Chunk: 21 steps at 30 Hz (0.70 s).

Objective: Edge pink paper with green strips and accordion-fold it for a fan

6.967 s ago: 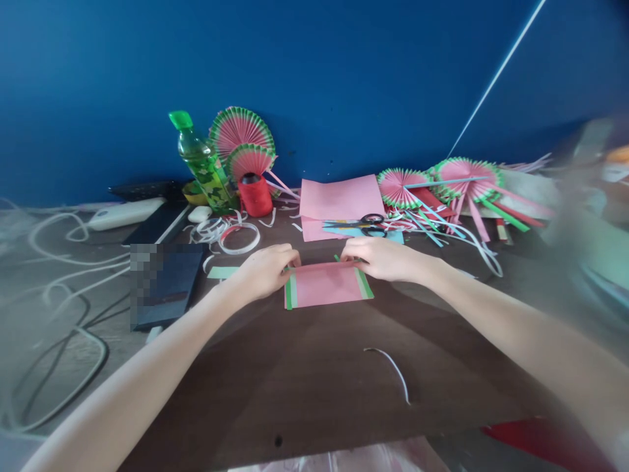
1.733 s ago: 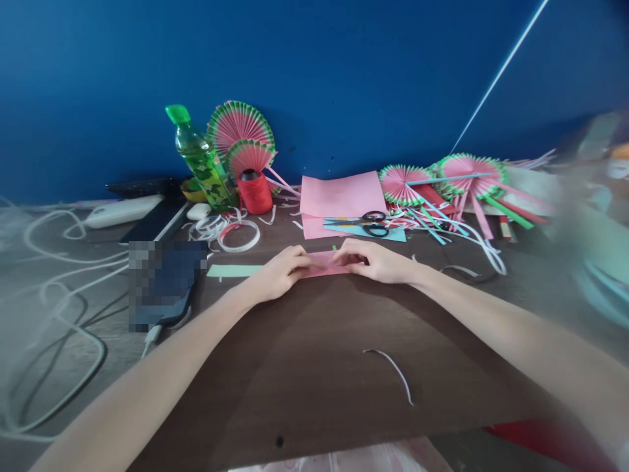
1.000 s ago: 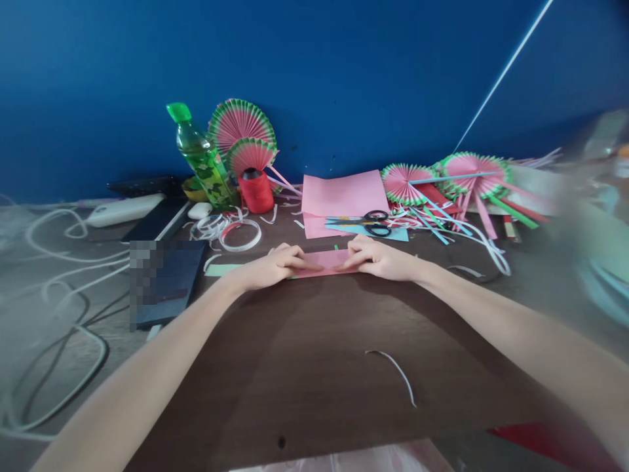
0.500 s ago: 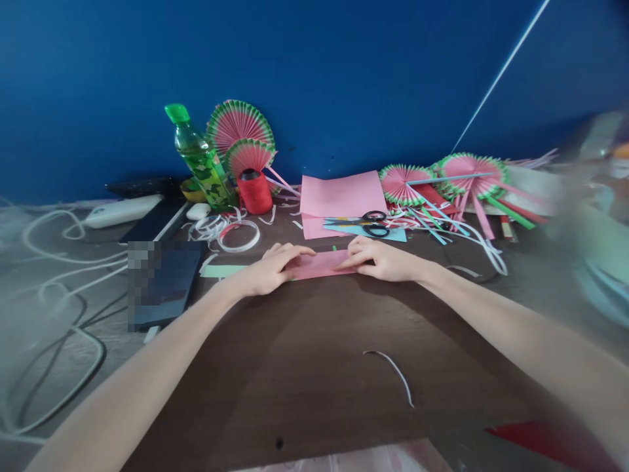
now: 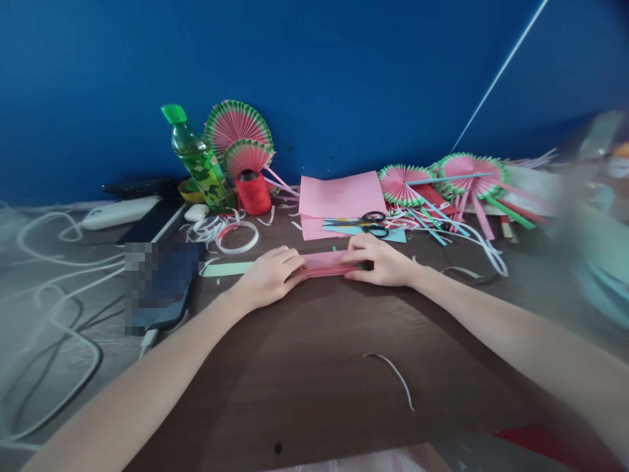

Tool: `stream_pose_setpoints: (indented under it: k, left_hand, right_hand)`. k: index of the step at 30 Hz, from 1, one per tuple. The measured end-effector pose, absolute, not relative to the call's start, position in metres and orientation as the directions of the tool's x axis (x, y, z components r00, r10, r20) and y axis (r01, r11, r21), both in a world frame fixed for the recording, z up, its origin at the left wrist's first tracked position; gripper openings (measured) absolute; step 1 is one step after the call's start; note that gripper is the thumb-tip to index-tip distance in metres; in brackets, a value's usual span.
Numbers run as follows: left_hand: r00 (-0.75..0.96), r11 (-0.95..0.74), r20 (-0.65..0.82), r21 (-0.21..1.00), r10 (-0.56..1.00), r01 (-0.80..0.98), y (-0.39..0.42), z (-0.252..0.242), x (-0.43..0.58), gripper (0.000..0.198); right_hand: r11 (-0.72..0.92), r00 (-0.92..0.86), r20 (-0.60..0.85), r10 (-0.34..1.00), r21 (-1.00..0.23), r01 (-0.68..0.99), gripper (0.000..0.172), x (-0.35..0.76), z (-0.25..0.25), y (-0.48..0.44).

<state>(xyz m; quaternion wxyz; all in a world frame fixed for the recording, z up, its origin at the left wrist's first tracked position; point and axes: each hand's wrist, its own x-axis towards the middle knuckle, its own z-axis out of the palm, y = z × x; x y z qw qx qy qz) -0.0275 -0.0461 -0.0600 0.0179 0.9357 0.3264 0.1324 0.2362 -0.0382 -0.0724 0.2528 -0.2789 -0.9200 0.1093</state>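
A strip of pink paper (image 5: 327, 263) lies flat on the dark table, with stacked pleats showing along its near edge. At its left end my left hand (image 5: 270, 275) grips the folds between thumb and fingers. My right hand (image 5: 378, 261) pinches the other end, where a bit of green edging shows. A light green paper strip (image 5: 228, 269) lies just left of my left hand. Beyond the hands, black-handled scissors (image 5: 371, 223) rest on blue and pink paper sheets (image 5: 341, 193).
Finished pink-and-green pleated fans (image 5: 240, 128) lean on the blue wall beside a green bottle (image 5: 196, 157) and a red thread spool (image 5: 253, 192). More fans (image 5: 472, 176) lie at the right. A phone (image 5: 167, 285) and white cables (image 5: 63, 262) sit left; a white strip (image 5: 398, 377) lies in front.
Both hands have shifted from pressing on top of the pink paper to gripping its ends. The pleated near edge now shows where a flat surface was seen before.
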Motion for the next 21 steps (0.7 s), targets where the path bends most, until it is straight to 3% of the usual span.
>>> stream_pose_setpoints:
  k: [4, 9, 13, 21]
  left_hand:
    - [0.714, -0.78, 0.355, 0.074, 0.603, 0.622, -0.0455, -0.0615, -0.0279, 0.029]
    - [0.626, -0.746, 0.414, 0.27, 0.661, 0.609, -0.0466, -0.0578, -0.026, 0.023]
    - [0.561, -0.691, 0.404, 0.382, 0.722, 0.614, -0.048, -0.0537, -0.0242, 0.017]
    - [0.581, -0.715, 0.418, 0.362, 0.698, 0.599, -0.0462, -0.0529, -0.0249, 0.016]
  right_hand:
    - [0.853, -0.712, 0.471, 0.52, -0.254, 0.455, 0.024, 0.2361, -0.0747, -0.038]
    - [0.866, -0.705, 0.51, 0.494, -0.219, 0.449, 0.023, 0.234, -0.0736, -0.0391]
    - [0.869, -0.715, 0.497, 0.492, -0.227, 0.441, 0.033, 0.2321, -0.0689, -0.0419]
    - [0.865, -0.694, 0.523, 0.495, -0.218, 0.453, 0.026, 0.2309, -0.0685, -0.043]
